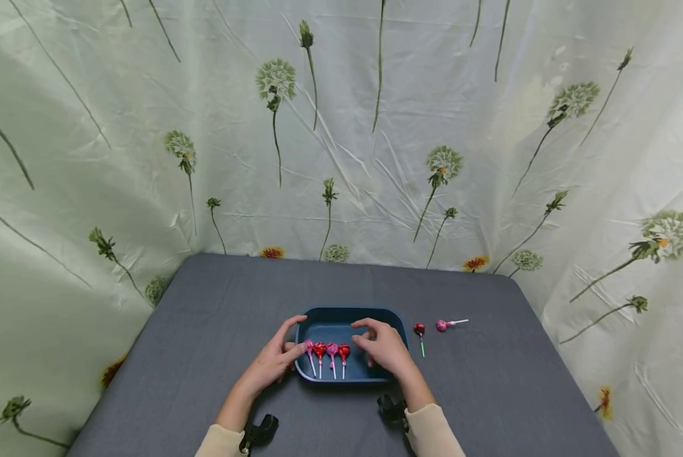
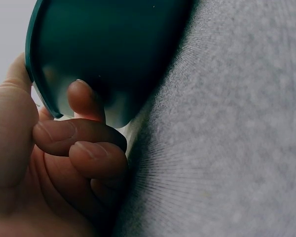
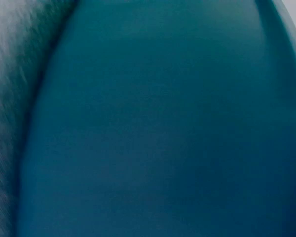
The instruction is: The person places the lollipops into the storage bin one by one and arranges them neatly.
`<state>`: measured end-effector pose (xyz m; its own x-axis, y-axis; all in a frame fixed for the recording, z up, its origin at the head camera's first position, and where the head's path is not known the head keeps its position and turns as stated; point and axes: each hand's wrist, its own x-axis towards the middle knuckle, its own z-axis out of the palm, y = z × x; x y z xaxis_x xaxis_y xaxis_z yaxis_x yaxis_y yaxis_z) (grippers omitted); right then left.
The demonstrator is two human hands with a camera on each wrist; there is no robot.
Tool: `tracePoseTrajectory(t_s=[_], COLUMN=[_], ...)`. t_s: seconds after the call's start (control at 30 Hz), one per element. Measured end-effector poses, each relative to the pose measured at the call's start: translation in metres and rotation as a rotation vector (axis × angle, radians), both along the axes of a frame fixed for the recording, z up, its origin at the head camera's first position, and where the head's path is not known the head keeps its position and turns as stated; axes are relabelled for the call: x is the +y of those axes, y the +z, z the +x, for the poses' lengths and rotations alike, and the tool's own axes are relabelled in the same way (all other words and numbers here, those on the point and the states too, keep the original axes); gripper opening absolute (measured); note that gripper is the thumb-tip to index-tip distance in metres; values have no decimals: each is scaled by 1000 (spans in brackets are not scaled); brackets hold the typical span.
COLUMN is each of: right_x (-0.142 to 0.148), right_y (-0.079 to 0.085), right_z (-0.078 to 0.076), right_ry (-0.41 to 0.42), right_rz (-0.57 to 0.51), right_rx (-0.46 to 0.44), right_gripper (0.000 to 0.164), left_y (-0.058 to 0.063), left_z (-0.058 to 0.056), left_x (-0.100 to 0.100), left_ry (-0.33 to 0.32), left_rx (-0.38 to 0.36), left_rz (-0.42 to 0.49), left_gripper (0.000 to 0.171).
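A dark blue rectangular tray (image 1: 332,331) with rounded corners lies on the table. Several lollipops (image 1: 320,350) in pink and red wrappers stand side by side in its left half, white sticks toward the near wall. My left hand (image 1: 270,363) grips the tray's left end; in the left wrist view its thumb is at the rim and its fingers are curled against the outer wall (image 2: 113,44). Over the tray's right part hovers my right hand (image 1: 388,349), fingers loosely bent, with nothing visible in them. The tray's outer side (image 3: 153,118) fills most of the right wrist view.
Right of the tray, a dark red lollipop (image 1: 419,329) with a green stick lies on the grey table (image 1: 221,298). Beside it is a pink lollipop (image 1: 442,325) with its white stick pointing right. A flower-printed curtain (image 1: 353,158) surrounds the table's back and sides.
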<state>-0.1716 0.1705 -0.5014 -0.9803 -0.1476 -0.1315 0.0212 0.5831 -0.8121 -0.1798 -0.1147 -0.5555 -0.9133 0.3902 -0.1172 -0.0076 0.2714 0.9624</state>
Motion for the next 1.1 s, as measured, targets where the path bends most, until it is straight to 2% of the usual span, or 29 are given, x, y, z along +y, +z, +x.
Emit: tracePoseTrajectory(t_s=[0.53, 0.83, 1.1], right_x=[27, 41, 58], right_y=[24, 28, 32], right_z=[0, -5, -7], right_ry=[-117, -152, -171], right_rz=[-66, -51, -86], right_rx=[41, 60, 58], right_gripper=[39, 38, 40], left_y=[-1, 3, 2], left_z=[-1, -2, -2], left_x=[0, 0, 1], left_ry=[4, 3, 6], left_rx=[-10, -5, -10], left_rz=[0, 4, 4], left_gripper=[62, 63, 63])
